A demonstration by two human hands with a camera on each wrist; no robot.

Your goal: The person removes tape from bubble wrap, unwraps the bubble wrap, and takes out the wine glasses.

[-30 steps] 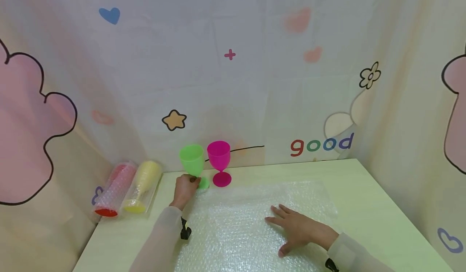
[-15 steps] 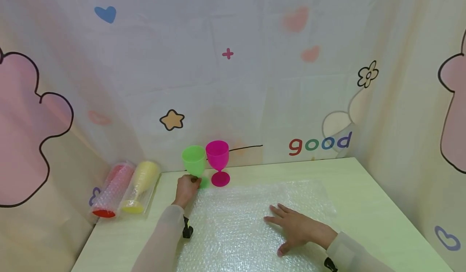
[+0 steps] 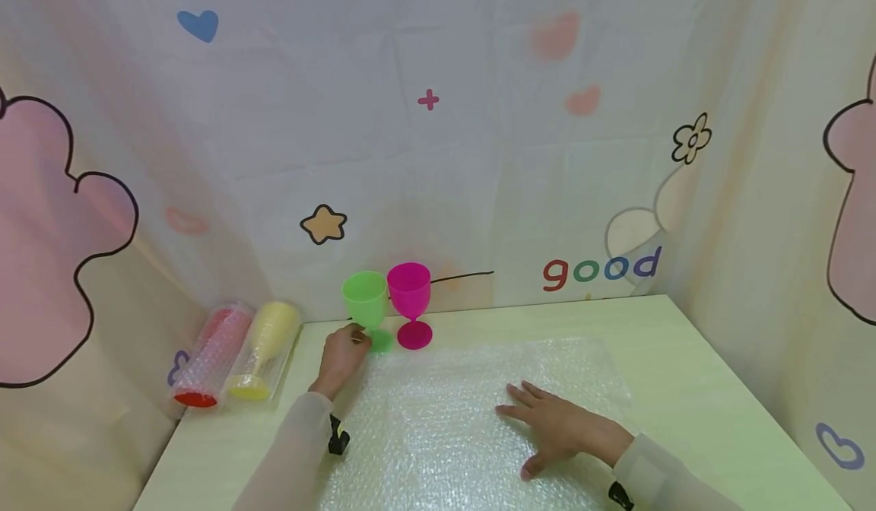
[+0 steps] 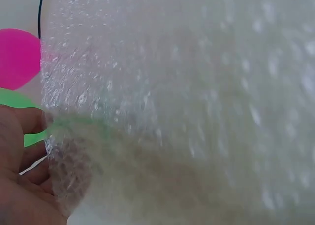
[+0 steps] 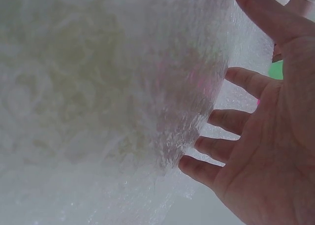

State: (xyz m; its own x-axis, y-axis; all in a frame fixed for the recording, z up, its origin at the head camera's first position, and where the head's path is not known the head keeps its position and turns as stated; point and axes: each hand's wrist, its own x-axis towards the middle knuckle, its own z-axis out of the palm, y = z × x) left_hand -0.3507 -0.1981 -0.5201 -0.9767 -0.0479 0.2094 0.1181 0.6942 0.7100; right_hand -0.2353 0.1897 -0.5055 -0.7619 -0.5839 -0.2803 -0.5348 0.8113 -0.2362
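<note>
A light-green plastic goblet (image 3: 366, 298) stands upright near the back edge of the table, close beside a magenta goblet (image 3: 410, 290). My left hand (image 3: 342, 355) is at the green goblet's stem and foot, its fingers loosely bent; in the left wrist view these fingers (image 4: 33, 120) appear in front of the green bowl, partly behind clear wrap. A sheet of bubble wrap (image 3: 452, 412) lies flat in front of the goblets. My right hand (image 3: 557, 427) rests on it with spread fingers. Bubble wrap fills most of both wrist views.
Two wrapped goblets lie at the table's left side: a red one (image 3: 214, 355) and a yellow one (image 3: 267, 351). The pale table (image 3: 684, 389) meets a printed curtain (image 3: 438, 176) at the back and sides.
The green goblet, tilted a second ago, now stands straighter and a little closer to the magenta one. My left hand has eased off its stem slightly leftward. The right hand stays put.
</note>
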